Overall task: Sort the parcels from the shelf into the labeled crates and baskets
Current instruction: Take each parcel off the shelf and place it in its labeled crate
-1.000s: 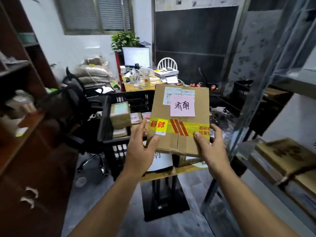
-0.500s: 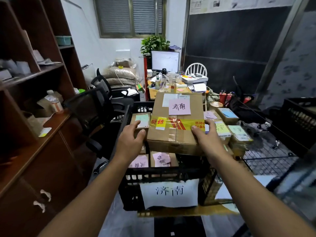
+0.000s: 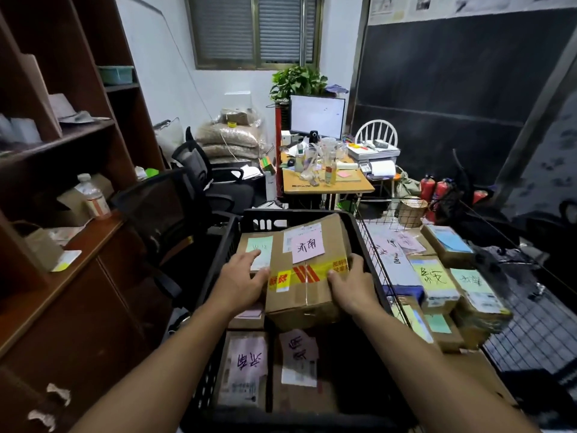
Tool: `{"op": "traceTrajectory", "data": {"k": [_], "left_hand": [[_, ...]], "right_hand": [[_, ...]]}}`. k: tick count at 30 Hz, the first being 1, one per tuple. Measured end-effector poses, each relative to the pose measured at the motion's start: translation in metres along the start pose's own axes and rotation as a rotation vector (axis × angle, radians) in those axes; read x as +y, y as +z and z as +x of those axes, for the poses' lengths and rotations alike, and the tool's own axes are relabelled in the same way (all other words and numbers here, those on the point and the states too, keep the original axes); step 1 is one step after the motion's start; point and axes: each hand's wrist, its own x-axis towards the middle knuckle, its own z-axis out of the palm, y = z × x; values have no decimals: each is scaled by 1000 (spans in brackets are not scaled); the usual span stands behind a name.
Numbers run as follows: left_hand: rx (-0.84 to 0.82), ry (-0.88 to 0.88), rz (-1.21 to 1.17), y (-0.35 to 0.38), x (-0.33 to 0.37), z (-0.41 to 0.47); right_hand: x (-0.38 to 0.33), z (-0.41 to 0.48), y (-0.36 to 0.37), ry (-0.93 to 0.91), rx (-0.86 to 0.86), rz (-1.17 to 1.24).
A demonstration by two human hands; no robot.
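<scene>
A cardboard parcel (image 3: 307, 270) with a pink handwritten note and yellow-red tape lies tilted inside the black plastic crate (image 3: 218, 260), on top of other parcels. My left hand (image 3: 242, 278) holds its left side, fingers lying over a neighbouring parcel with a green note (image 3: 259, 245). My right hand (image 3: 351, 282) grips its right edge, thumb on the tape. Two more pink-noted parcels (image 3: 246, 367) lie lower in the crate, near me.
A wire basket (image 3: 512, 332) to the right holds several parcels with yellow, green and blue notes. A brown cabinet with shelves (image 3: 62, 276) stands on the left, black office chairs (image 3: 175, 210) behind the crate, a cluttered desk (image 3: 327, 179) beyond.
I have stepped up to the black crate and lowered the parcel from chest height down into it; it now lies tilted on the other parcels, both hands still on it.
</scene>
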Motion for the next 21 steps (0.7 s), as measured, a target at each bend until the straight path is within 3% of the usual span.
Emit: {"op": "traceTrajectory", "data": {"k": [6, 13, 16, 21], "left_hand": [[-166, -9, 115, 12, -10, 31], [-294, 5, 216, 28, -12, 51], [-325, 10, 246, 32, -12, 56], [-334, 22, 321, 39, -17, 60]], "right_hand": [[8, 26, 16, 18, 71, -72], [11, 23, 28, -108, 133, -341], [12, 20, 31, -256, 29, -608], [18, 29, 33, -218, -239, -735]]}}
